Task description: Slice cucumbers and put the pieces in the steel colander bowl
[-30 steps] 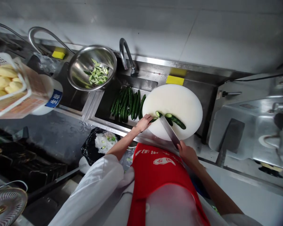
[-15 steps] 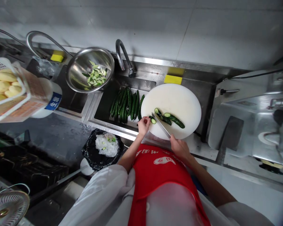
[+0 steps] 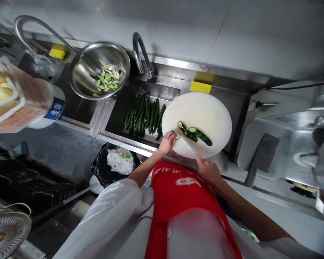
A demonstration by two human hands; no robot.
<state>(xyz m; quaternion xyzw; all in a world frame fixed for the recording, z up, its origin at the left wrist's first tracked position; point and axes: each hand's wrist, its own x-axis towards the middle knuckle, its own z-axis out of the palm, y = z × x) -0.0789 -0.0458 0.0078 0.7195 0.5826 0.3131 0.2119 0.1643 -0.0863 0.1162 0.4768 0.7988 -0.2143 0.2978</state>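
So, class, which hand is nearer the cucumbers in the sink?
Left. The left hand sits at the board, just beside the cucumbers; the right hand holds the knife farther off.

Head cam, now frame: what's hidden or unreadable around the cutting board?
Head view: the knife handle, hidden inside the right hand.
Head view: what the left hand pins at the board's edge, too small to tell; its grip is unclear.
Head view: the basket, cut off by the left edge.
Head view: the sink floor, covered by the cucumber pile.
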